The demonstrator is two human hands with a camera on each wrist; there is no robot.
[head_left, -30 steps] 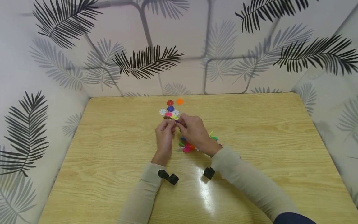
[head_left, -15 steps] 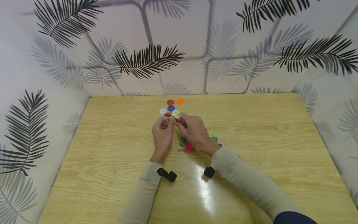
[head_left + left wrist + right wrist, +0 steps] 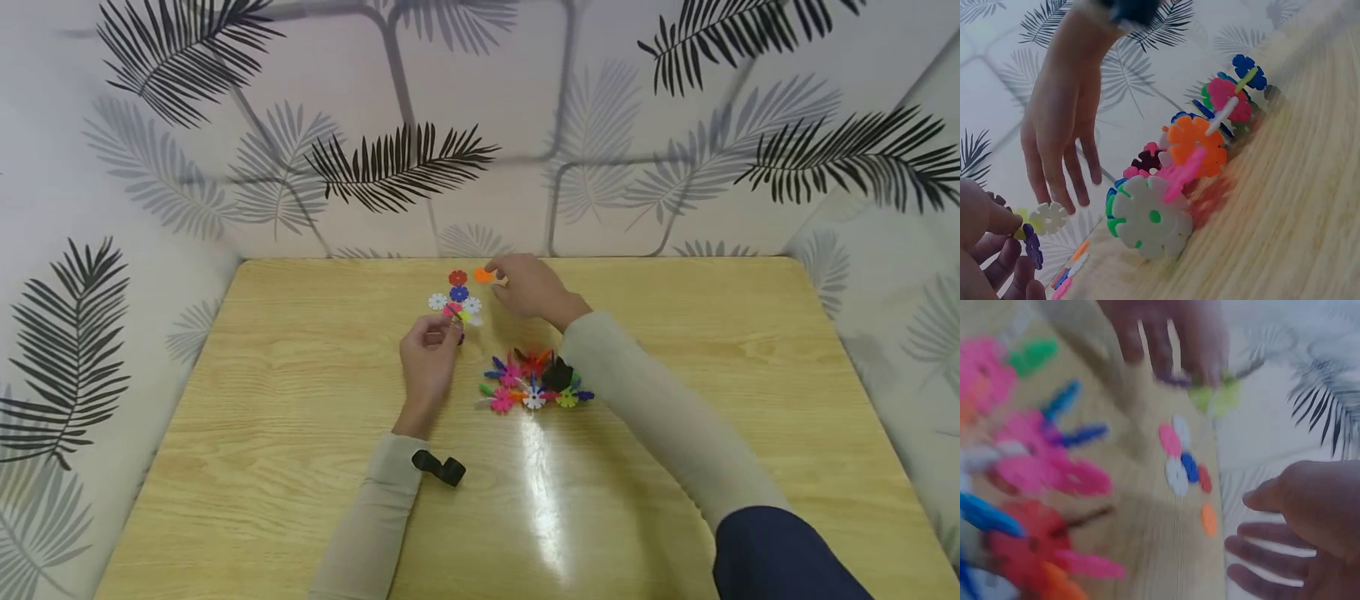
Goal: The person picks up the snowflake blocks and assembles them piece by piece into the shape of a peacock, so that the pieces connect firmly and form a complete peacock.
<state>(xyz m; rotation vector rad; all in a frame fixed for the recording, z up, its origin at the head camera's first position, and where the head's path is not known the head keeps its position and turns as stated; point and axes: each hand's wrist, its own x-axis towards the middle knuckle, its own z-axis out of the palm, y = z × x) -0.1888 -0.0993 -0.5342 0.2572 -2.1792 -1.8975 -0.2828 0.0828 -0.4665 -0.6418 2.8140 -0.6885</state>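
My left hand (image 3: 427,350) pinches a small joined group of notched plastic discs between thumb and fingers. In the left wrist view a yellow disc, a purple disc (image 3: 1033,247) and a white disc (image 3: 1052,217) show in it, with a dark brown one partly hidden by the fingers. My right hand (image 3: 532,287) is over the far part of the table, fingers spread and nothing held. Its fingertips are close to a loose orange disc (image 3: 482,275); in the right wrist view they look apart from that disc.
Loose discs lie flat beyond my left hand: red (image 3: 457,277), blue (image 3: 459,293), pink (image 3: 452,309) and two white ones, one at left (image 3: 437,302). A larger assembled structure of many coloured discs (image 3: 534,398) stands below my right forearm. A patterned wall borders the table's (image 3: 300,375) far edge.
My right hand has let go of the joined discs and moved away, up and right toward the orange disc. The left hand keeps them and has shifted slightly left.
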